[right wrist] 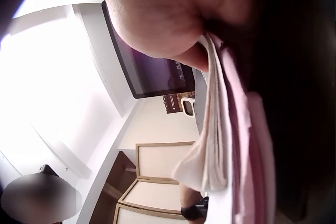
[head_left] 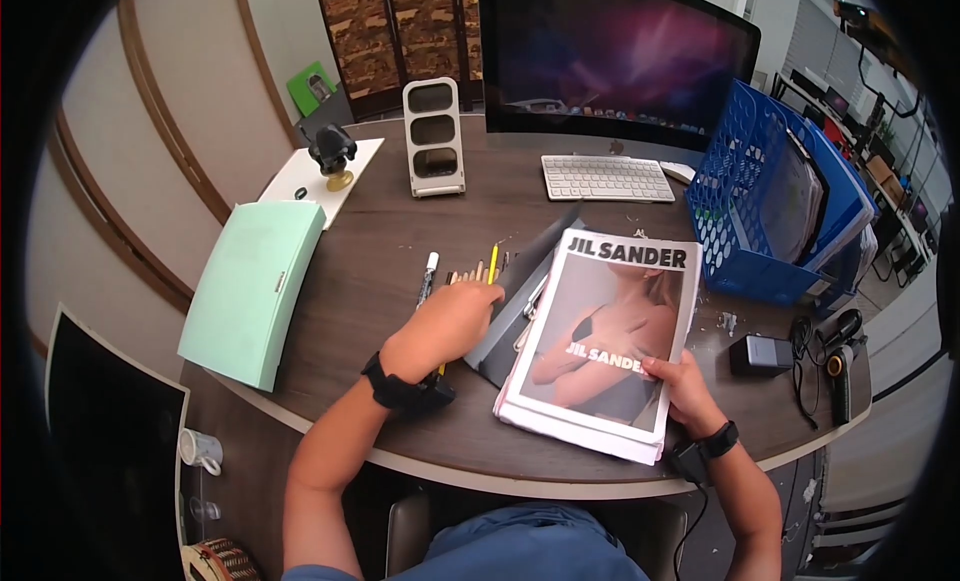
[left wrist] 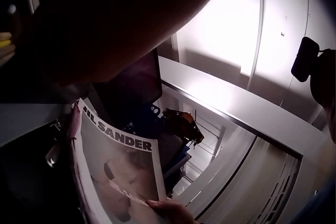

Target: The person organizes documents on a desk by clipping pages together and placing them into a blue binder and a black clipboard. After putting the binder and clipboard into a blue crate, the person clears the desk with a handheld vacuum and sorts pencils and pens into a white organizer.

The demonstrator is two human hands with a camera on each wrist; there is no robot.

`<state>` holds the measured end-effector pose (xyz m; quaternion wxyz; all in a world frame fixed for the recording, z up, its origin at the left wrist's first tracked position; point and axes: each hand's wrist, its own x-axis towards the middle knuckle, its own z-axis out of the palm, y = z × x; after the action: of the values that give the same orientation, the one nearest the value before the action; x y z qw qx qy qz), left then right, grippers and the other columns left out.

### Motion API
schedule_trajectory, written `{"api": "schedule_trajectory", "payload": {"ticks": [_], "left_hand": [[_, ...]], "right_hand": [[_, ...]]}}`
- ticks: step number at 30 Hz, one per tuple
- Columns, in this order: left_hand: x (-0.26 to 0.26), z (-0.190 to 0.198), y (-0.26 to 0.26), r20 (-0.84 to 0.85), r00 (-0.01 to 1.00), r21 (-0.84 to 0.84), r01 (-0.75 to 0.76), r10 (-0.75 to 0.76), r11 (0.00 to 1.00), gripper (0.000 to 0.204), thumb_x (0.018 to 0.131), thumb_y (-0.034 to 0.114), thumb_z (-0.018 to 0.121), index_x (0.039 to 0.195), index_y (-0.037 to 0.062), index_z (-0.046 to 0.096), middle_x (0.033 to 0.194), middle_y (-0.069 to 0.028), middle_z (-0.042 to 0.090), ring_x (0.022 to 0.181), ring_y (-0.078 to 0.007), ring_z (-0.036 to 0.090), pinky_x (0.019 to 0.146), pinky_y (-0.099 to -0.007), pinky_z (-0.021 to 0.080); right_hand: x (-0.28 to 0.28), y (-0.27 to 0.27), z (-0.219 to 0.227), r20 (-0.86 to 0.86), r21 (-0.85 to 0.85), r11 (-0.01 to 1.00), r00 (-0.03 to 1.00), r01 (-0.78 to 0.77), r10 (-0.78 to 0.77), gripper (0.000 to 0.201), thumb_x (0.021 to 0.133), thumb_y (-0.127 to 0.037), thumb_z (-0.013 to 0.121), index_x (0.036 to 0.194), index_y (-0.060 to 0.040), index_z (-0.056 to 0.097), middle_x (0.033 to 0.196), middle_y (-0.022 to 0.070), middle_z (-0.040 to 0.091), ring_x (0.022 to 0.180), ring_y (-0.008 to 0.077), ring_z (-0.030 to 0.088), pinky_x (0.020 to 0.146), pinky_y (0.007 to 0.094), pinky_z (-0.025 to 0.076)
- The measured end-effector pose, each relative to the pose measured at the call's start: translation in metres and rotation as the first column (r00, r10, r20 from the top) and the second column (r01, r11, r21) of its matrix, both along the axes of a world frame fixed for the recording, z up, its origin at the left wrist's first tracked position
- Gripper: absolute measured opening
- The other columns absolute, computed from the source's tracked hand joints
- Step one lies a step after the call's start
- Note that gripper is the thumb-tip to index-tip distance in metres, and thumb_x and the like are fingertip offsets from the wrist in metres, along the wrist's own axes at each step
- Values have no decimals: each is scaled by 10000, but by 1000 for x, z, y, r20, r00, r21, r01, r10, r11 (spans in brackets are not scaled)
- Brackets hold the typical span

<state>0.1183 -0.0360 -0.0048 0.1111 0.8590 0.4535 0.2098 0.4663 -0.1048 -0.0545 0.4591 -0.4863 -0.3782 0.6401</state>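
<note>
My right hand (head_left: pixel 690 389) grips a stack of magazines (head_left: pixel 612 341) by its right edge, thumb on the front cover, fingers behind. The top cover reads JIL SANDER. Pages and pinkish edges (right wrist: pixel 241 129) fan out below that hand in the right wrist view. My left hand (head_left: pixel 445 329) holds the near left edge of a dark grey tilted holder (head_left: pixel 505 321), its fingertips partly hidden. Metal items, including what looks like scissors (head_left: pixel 537 293), show between holder and magazines. Just past the left hand lie a yellow pencil (head_left: pixel 494 263), several wooden pencils (head_left: pixel 466 276) and a marker (head_left: pixel 428 279).
A mint file box (head_left: pixel 250 286) stands at the left desk edge. Behind are a white three-slot stand (head_left: pixel 434 139), keyboard (head_left: pixel 608 179) and monitor (head_left: pixel 620 61). On the right are a blue file rack (head_left: pixel 750 201), a black adapter (head_left: pixel 760 355) and cables (head_left: pixel 808 381).
</note>
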Motion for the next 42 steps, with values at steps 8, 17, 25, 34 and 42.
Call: {"api": "schedule_trajectory", "payload": {"ticks": [8,17,25,34,42], "left_hand": [[16,31,-50,69,995,-479,94,-69,873,254,806,129,602,1015,-13,629,801,-229,648,773,-358,644,743,-414,509],[49,21,-6,-296,892,353,436,-343,828,307,722,103,736,991,1,631,1185,-177,563,1109,-332,552,926,-389,441],[67,25,36,-395,842,-140,340,-367,930,610,615,301,839,1123,40,626,1057,-142,619,1029,-319,592,883,-394,474],[66,17,49,-342,855,-236,323,-389,917,761,628,514,794,1215,84,572,1162,-120,574,995,-317,613,836,-413,500],[54,10,46,-278,891,-246,294,-358,924,778,746,614,673,1285,82,494,1233,-127,517,961,-333,619,821,-439,500]], "right_hand": [[20,-11,8,6,-14,997,997,77,-77,150,871,-44,617,998,30,587,846,49,639,719,116,612,668,268,513],[26,-12,6,83,-56,998,996,-23,27,182,869,-41,619,1030,39,591,876,62,645,748,121,618,692,264,515],[35,-12,-4,82,-44,999,996,-28,31,178,862,-47,629,1022,17,583,861,38,632,733,97,604,664,237,505],[34,-16,1,15,-61,998,999,30,-29,143,868,-34,622,992,37,606,849,55,650,742,107,622,674,243,510],[39,-17,6,-8,-66,998,1000,24,-24,177,863,-60,626,1003,45,599,854,66,654,717,118,631,639,258,528]]}}
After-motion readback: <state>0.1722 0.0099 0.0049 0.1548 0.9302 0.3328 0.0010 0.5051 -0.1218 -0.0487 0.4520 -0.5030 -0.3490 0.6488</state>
